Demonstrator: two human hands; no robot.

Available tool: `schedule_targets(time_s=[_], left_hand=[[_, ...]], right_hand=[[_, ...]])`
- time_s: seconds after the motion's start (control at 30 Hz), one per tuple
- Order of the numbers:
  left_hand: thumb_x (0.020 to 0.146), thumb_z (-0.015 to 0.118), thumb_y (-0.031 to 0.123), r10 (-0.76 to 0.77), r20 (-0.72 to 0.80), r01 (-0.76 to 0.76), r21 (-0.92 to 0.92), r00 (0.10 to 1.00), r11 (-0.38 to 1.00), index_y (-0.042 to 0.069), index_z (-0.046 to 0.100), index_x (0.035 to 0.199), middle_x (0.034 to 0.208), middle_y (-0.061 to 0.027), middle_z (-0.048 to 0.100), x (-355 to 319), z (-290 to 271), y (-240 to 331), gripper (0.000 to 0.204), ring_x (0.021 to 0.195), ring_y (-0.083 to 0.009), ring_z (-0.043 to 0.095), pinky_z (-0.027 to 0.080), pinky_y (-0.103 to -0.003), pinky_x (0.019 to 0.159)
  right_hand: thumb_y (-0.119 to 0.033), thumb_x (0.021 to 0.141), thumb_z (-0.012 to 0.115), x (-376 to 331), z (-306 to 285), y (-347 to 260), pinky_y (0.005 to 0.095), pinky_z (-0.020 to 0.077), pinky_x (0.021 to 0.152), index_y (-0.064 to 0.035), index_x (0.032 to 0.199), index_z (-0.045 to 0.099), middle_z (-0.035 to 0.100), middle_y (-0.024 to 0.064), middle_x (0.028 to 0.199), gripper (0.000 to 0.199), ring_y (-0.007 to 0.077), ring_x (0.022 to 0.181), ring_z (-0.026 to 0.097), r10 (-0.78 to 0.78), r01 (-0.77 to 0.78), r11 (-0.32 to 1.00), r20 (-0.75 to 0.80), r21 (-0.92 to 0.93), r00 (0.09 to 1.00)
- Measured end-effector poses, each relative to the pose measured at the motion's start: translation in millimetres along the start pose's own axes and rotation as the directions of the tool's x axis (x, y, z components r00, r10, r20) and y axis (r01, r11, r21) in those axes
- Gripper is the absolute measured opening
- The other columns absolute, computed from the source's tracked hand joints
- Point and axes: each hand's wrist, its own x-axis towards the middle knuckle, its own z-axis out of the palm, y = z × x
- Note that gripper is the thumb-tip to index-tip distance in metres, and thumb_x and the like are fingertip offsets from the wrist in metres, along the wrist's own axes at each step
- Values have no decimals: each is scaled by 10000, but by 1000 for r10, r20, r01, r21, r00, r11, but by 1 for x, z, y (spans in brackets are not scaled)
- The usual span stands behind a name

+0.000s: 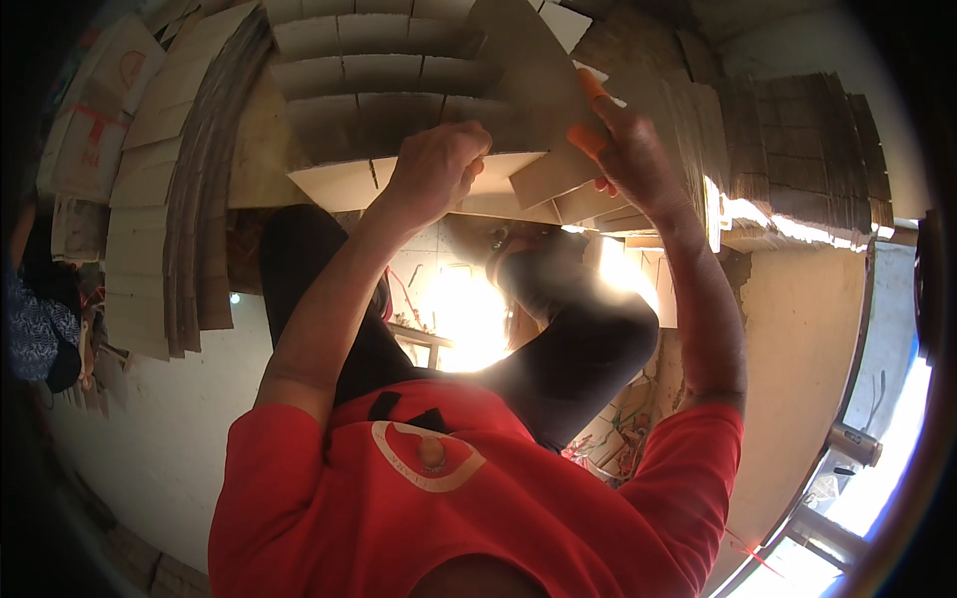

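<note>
A: Head view first: what do the hands have?

B: Both are raised in front of the red shirt (469, 498), up at a cardboard partition grid (379, 90). The left hand (439, 171) is curled into a loose fist on the grid's near edge, knuckles toward the camera; whether it actually pinches that edge I cannot tell. The right hand (626, 151) is spread fairly wide, its fingertips in orange covers, and it presses on a flat cardboard strip (533, 75).

A: How does that strip lie from the hands?

B: It slants across the grid's right side, long axis running from upper left down to lower right, ending under the right hand. So the right hand is the nearer one; the left sits just beside the strip's lower end, on the grid itself.

A: Anything else about?

B: More cut cardboard: a fanned stack of sheets (189, 189) to the left, a ribbed bundle (797, 140) to the right, well apart from both hands.
</note>
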Motion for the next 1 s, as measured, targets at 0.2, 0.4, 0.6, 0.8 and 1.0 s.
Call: schedule_targets(time_s=[0.2, 0.4, 0.6, 0.8, 1.0], left_hand=[[717, 601, -22, -74, 2, 74, -72, 997, 995, 44, 505, 725, 716, -108, 589, 1, -1, -1, 117, 728, -320, 600, 460, -423, 614], [756, 630, 21, -96, 73, 98, -23, 993, 995, 19, 585, 839, 800, -172, 620, 2, 0, -1, 94, 730, -326, 617, 468, -386, 630], [784, 678, 136, -32, 153, 25, 45, 988, 999, 23, 595, 838, 764, -168, 615, 22, -17, -2, 150, 694, -312, 613, 459, -375, 613], [764, 684, 69, 212, -186, -126, 391, 959, 912, 22, 573, 1001, 992, -144, 625, 122, -45, -63, 266, 987, -342, 558, 469, -404, 804], [732, 628, 18, 125, 39, -127, 521, 991, 844, 64, 552, 970, 996, -128, 599, 138, -29, -126, 254, 968, -328, 574, 472, -428, 781]], right_hand=[[-51, 858, 592, -3, -1, -8, 275, 416, 357, -78, 1386, 399, 589, 70, 641, 562, 111, 391, 495, 60, -63, 997, 51, 49, 997], [-46, 857, 590, -10, 19, 12, 272, 426, 388, -93, 1392, 394, 606, 94, 681, 571, 112, 429, 510, -181, 175, 983, -121, -63, 976], [-9, 848, 564, -16, 24, 15, 289, 437, 446, -84, 1385, 396, 594, 114, 686, 568, 151, 471, 503, -130, 125, 991, -117, -55, 985], [65, 783, 587, -19, 21, 3, 292, 469, 600, -33, 1329, 436, 554, 240, 750, 575, 373, 653, 558, -67, 67, 998, -131, -4, 989], [72, 771, 587, -21, 23, 5, 327, 473, 587, -4, 1275, 482, 557, 252, 748, 521, 379, 645, 568, -147, 146, 989, -183, -18, 972]])
